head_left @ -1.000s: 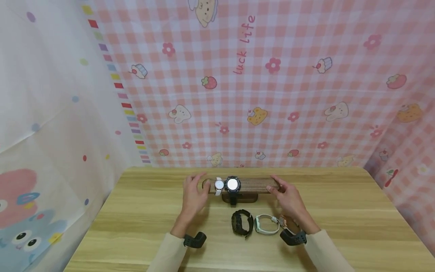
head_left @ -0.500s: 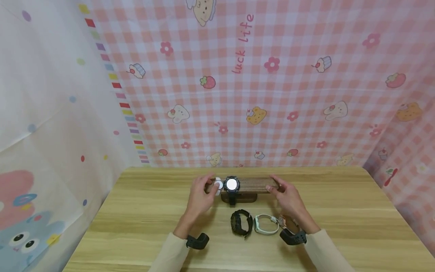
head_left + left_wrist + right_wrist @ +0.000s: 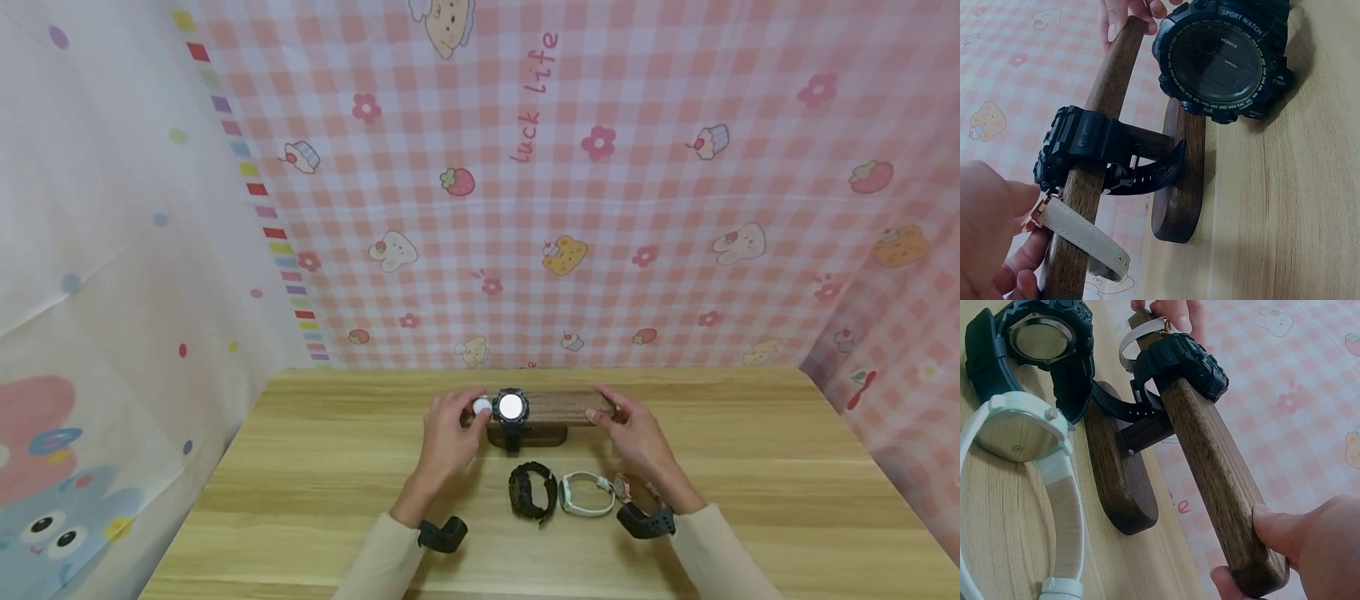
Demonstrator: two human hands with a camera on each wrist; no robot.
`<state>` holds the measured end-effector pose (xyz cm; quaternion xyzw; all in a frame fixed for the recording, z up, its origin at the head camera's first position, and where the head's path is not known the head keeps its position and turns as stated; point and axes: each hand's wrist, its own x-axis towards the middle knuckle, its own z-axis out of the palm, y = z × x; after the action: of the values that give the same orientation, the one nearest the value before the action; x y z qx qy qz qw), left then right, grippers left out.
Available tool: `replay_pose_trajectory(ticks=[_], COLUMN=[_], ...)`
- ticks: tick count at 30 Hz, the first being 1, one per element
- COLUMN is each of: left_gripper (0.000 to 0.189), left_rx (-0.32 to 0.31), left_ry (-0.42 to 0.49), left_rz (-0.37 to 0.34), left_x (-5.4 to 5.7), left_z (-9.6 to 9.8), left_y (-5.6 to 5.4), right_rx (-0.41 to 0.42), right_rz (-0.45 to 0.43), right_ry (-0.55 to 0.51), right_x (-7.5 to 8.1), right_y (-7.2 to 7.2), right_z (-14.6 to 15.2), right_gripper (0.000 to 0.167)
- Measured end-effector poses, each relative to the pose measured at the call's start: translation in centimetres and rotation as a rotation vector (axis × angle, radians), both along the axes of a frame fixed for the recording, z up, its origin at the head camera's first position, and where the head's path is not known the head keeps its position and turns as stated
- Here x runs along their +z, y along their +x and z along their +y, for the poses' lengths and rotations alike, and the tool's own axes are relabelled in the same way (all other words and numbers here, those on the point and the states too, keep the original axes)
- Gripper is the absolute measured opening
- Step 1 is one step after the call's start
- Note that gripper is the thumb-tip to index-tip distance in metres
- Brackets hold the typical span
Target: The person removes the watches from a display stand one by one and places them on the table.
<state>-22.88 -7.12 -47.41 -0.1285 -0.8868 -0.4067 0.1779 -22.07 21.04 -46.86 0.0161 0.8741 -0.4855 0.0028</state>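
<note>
A dark wooden watch stand [image 3: 566, 408] with a horizontal bar on a short post stands near the table's back edge. My right hand [image 3: 637, 433] grips the bar's right end, its thumb on the near side. Round the bar's left part is a white-strapped wristwatch [image 3: 1085, 234] with a rose-gold case. My left hand [image 3: 450, 433] pinches that watch by its case, thumb over the dial. Right beside it, a chunky black sport watch [image 3: 512, 407] is also looped round the bar, its strap end hanging below.
In front of the stand, a black sport watch [image 3: 528, 492], a pale mint-and-white watch [image 3: 587, 510] and a rose-gold watch [image 3: 624, 487] lie in a row on the wooden table [image 3: 315, 483]. A pink checked cloth [image 3: 480, 217] hangs behind.
My left hand has moved right from the bar's left end onto the white-strapped watch and taken hold of it. The watch sits slightly closer to the black one. My right hand stays put.
</note>
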Motion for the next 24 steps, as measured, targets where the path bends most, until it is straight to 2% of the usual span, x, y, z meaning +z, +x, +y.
replay_pose_trajectory(ticks=[14, 24], left_gripper=[0.032, 0.028], left_rx=[0.033, 0.023], left_ry=[0.008, 0.038], left_rz=[-0.030, 0.006], left_x=[0.23, 0.20], left_z=[-0.11, -0.63], left_y=[0.06, -0.39], right_rx=[0.020, 0.015], right_rz=[0.017, 0.016], right_ry=[0.026, 0.025], right_x=[0.05, 0.09], right_y=[0.01, -0.07], right_z=[-0.02, 0.06], right_gripper=[0.050, 0.051])
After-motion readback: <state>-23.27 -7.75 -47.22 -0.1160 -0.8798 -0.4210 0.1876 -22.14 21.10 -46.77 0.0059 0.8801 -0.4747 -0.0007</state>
